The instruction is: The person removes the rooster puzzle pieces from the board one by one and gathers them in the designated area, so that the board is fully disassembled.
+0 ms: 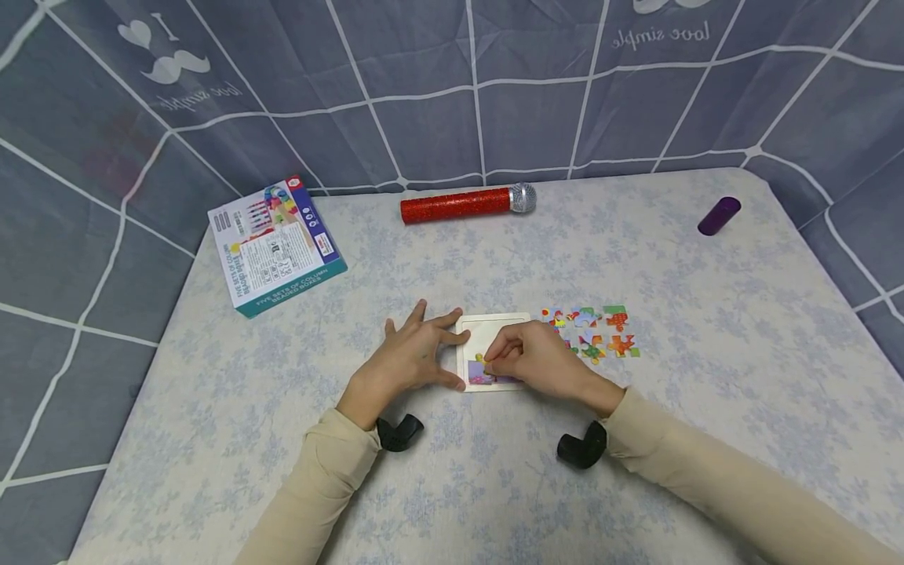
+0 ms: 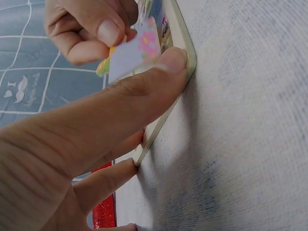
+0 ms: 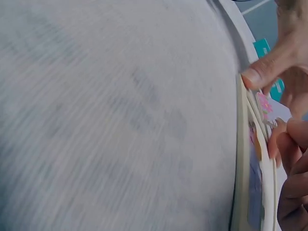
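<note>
A small pale puzzle tray [image 1: 494, 318] lies on the table between my hands. My left hand [image 1: 408, 355] has its fingers spread, with thumb and fingertips resting at the tray's left edge. Between thumb and finger, my right hand [image 1: 533, 357] pinches a lilac puzzle piece with pink flowers [image 2: 134, 53], tilted over the tray's near left corner. Another placed lilac piece [image 3: 255, 187] sits in the tray along its near side, partly hidden by the right hand in the head view. Several loose colourful puzzle pieces [image 1: 617, 318] lie right of the tray, some behind the right hand.
A beaded-box carton [image 1: 275, 243] stands at the back left. Along the back lies a red glitter microphone [image 1: 459, 205], and a purple cylinder [image 1: 719, 216] is at the back right. Black wrist mounts [image 1: 582, 446] hang under both wrists. A grey-blue checked curtain [image 1: 438, 125] borders the table.
</note>
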